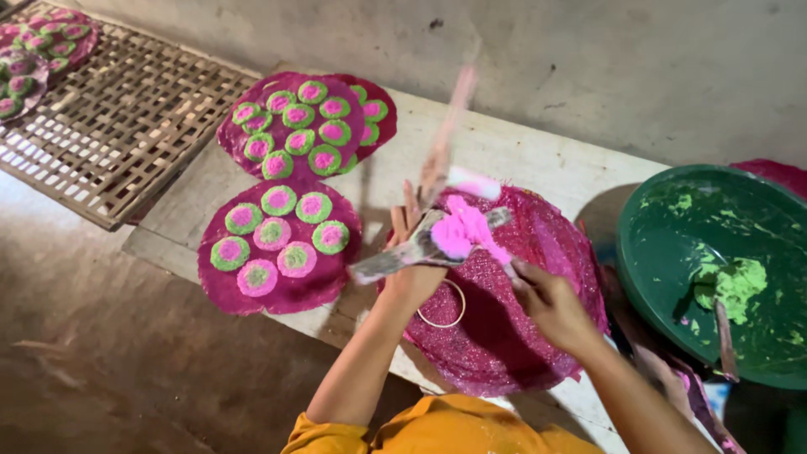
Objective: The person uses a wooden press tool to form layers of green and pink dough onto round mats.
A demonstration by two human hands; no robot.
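My left hand [409,252] grips a flat paddle [395,259] loaded with a lump of pink dough [461,231], held over a round magenta mesh mat [504,336]. A thin white ring [444,307] hangs at my left wrist. My right hand [548,303] is at the dough's right edge and holds a small stick [507,262] against it. A blurred pinkish stick [445,126] rises above my left hand; I cannot tell what holds it.
Two magenta mats [277,290] [290,164] carry several green-and-pink round cakes on the pale wooden board [538,164]. A green basin [672,252] with green dough [738,282] stands right. A woven bamboo rack [118,118] lies left, holding more cakes [38,50].
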